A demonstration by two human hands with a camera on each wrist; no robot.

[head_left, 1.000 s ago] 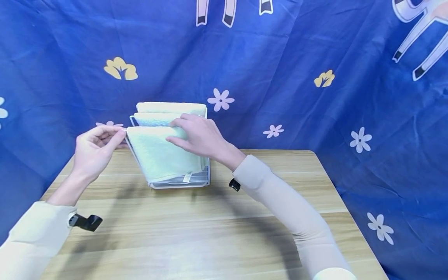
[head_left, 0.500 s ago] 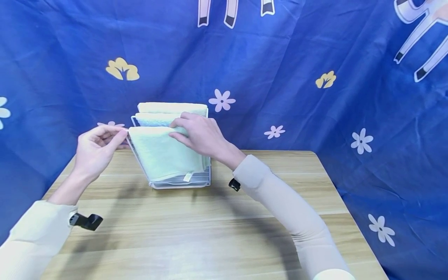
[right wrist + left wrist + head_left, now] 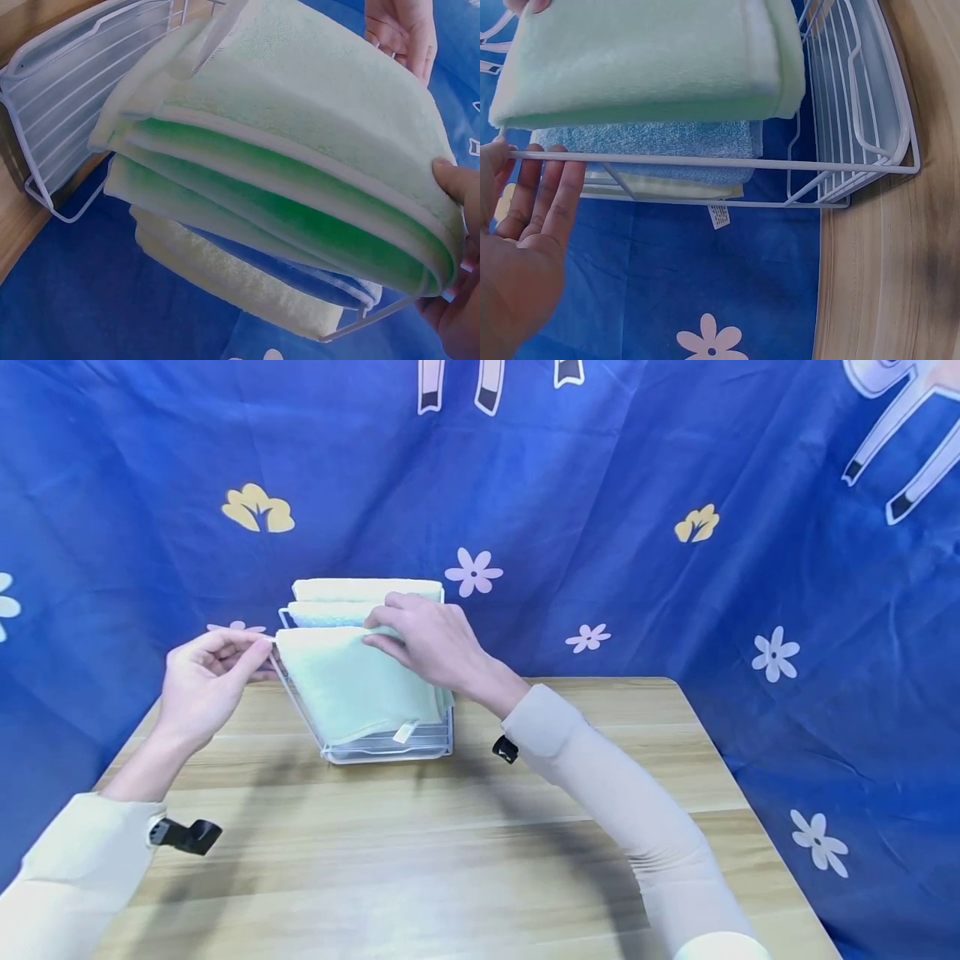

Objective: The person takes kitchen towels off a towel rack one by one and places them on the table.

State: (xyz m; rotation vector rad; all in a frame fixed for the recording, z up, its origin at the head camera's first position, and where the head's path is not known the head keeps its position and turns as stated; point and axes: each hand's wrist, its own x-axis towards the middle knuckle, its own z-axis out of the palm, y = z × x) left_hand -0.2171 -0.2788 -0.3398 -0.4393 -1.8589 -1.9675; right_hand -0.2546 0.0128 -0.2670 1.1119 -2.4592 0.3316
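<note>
A pale green folded towel [image 3: 352, 685] stands at the front of a white wire rack [image 3: 390, 753] on the table. My right hand [image 3: 431, 639] pinches its top fold near the right end, thumb in front and fingers behind. The towel's layers gape apart in the right wrist view. My left hand [image 3: 206, 689] holds the rack's upper left wire between thumb and fingers, as the left wrist view also shows at the white wire [image 3: 705, 160]. Behind the green towel stand a light blue towel [image 3: 667, 146] and a pale cream towel [image 3: 232, 277], both partly hidden.
The rack stands toward the back left of the wooden table [image 3: 420, 852]. A blue curtain [image 3: 570, 527] with flower and animal prints hangs close behind the table and along its sides. Black wrist cameras are strapped to both sleeves.
My right hand has raised the green towel slightly, so its lower edge and tag sit a little higher above the rack's base. The left hand stays on the wire.
</note>
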